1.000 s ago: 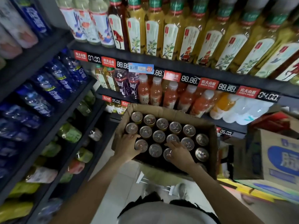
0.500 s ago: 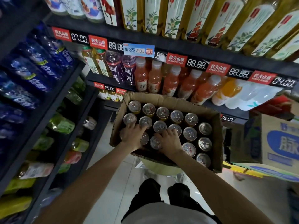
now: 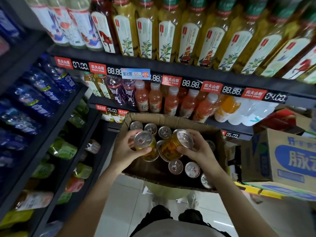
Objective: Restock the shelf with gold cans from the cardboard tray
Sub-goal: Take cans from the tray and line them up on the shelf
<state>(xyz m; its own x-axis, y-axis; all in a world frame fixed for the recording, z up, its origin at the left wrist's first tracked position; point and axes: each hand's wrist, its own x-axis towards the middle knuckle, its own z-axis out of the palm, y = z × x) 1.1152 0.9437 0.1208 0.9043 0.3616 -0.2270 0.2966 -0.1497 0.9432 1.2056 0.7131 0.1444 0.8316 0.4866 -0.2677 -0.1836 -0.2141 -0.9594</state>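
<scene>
At frame centre, above the cardboard tray [image 3: 171, 119]: left hand [image 3: 124, 153] and right hand [image 3: 196, 151] each wrapped round a lifted gold can [image 3: 147, 146], unshelved yet, more cans [image 3: 192, 169] remaining below.

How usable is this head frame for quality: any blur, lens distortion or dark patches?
Head view: strong wide-angle bowing, the shelf edge curving and the tea bottles fanning outward; blue bottles at left smeared and dim; the cardboard tray interior is dark; both held cans, left and right, and both hands, left hand and right hand, are fairly sharp.
</scene>
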